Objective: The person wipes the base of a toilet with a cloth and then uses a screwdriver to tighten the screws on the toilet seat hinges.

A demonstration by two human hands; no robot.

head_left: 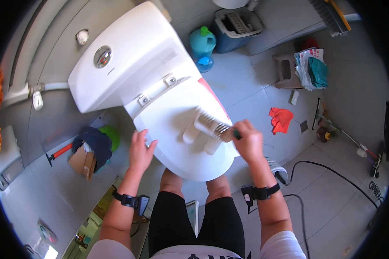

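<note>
In front of me stands a white toilet (129,55) with its lid (168,152) down. A white slotted plastic holder (207,124) lies tilted on the lid, with two rounded white pieces, one (191,132) at its left and one (213,146) below it. My right hand (249,139) grips the dark green end of what looks like a small brush (226,135), whose pale head is at the holder's right end. My left hand (142,150) is at the lid's left edge with fingers spread, holding nothing; whether it touches the edge I cannot tell.
A teal jug (202,42) and a blue bin (230,42) stand behind the toilet. To the right are a stool (283,73) with plastic bags, a red cloth (280,119) and black cables (330,166). A dark bin (99,142) with cardboard and a red-handled tool (61,151) are left.
</note>
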